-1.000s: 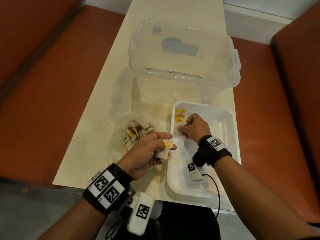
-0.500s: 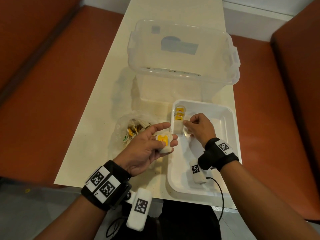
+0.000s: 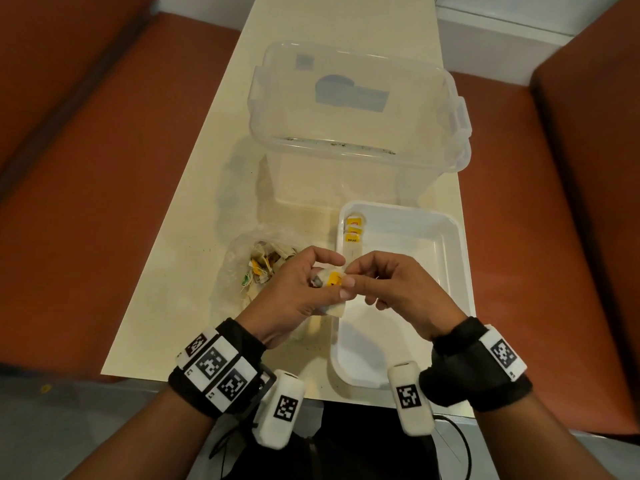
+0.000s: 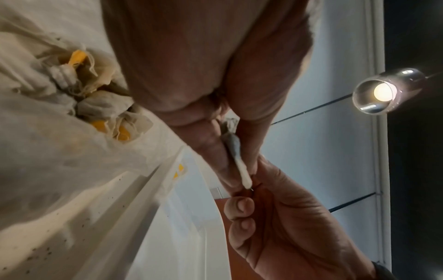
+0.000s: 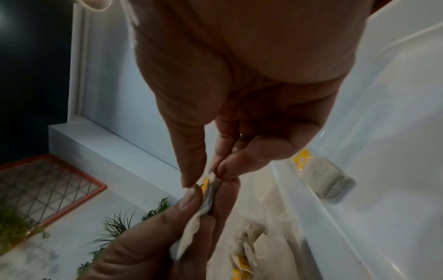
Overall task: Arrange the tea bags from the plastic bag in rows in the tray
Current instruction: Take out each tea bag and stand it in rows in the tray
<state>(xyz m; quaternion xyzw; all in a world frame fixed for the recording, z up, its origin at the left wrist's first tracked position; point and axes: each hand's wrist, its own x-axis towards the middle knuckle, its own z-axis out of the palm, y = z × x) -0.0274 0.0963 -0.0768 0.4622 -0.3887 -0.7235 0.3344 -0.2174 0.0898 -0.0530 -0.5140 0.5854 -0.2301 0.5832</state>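
Observation:
A white tea bag (image 3: pixel 333 282) with a yellow tag is held between both hands above the tray's left rim. My left hand (image 3: pixel 304 289) grips its body (image 4: pixel 236 153). My right hand (image 3: pixel 360 277) pinches its top edge (image 5: pixel 210 181) between thumb and forefinger. The white tray (image 3: pixel 450 230) lies at the front right of the table, with a short row of yellow-tagged tea bags (image 3: pixel 354 230) along its far left wall. The clear plastic bag (image 3: pixel 242 271), left of the tray, holds several more tea bags (image 4: pixel 95 106).
A large clear plastic tub (image 3: pixel 353 109) stands behind the tray and bag. The cream table (image 3: pixel 194 209) is narrow, with orange-brown benches (image 3: pixel 86 168) on both sides. Its front edge lies just under my wrists.
My right hand left the row in the tray and came back to the left hand. It now pinches the tea bag that the left hand was holding up.

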